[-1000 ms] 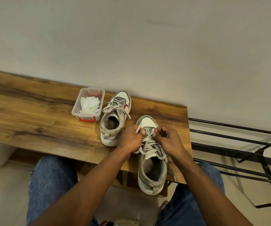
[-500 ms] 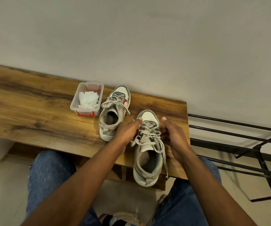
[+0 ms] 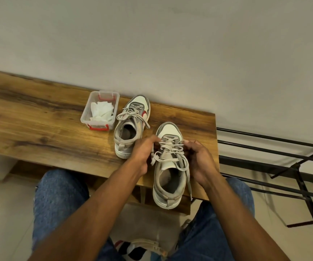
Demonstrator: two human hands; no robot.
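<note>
A grey and white sneaker (image 3: 168, 183) lies on the wooden bench (image 3: 39, 125) near its right end, heel toward me and overhanging the front edge. My left hand (image 3: 144, 149) grips the shoe's left side at the laces, fingertips at the lowest eyelets. My right hand (image 3: 199, 159) holds the right side, fingers curled at the laces (image 3: 170, 149). One lace end hangs down past the heel. A second matching sneaker (image 3: 131, 127) with a red side mark stands to the left, laces loose.
A clear plastic box (image 3: 97, 119) with red clips holds white tissues, left of the second sneaker. A black metal rack (image 3: 283, 166) stands right of the bench. The wall runs close behind. My knees in blue jeans are below the bench edge.
My hands moved apart from pinching the laces at the shoe's middle to holding its two sides. The laces look looser and spread. The view shifted slightly.
</note>
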